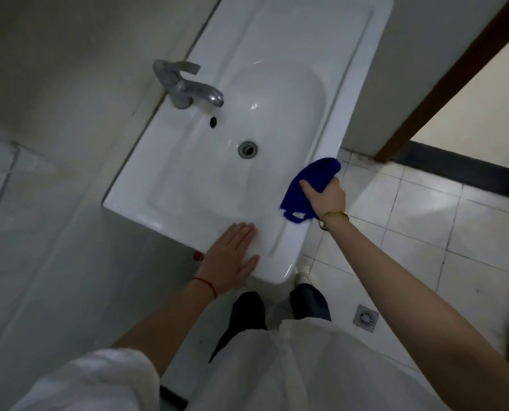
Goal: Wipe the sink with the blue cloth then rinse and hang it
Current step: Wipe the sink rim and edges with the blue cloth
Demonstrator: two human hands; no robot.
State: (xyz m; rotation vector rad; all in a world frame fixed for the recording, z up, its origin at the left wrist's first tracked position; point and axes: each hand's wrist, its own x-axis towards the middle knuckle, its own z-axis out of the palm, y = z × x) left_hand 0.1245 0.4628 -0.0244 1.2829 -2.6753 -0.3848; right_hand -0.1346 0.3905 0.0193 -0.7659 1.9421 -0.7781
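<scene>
A white ceramic sink (312, 48) runs from the top of the head view down to its middle, with a round drain (247, 149) in the bowl. My right hand (325, 197) grips the blue cloth (309, 185) at the sink's right edge, by the front rim. The cloth hangs partly over that edge. My left hand (231, 258) rests flat on the sink's near corner, fingers straight. A metal tap (185, 86) stands at the sink's left side, and no water shows at its spout.
Pale floor tiles (419, 221) lie to the right, with a floor drain (365, 317) near my feet. A dark brown door frame (442, 81) slants across the upper right. A grey wall (54, 69) stands along the sink's left side.
</scene>
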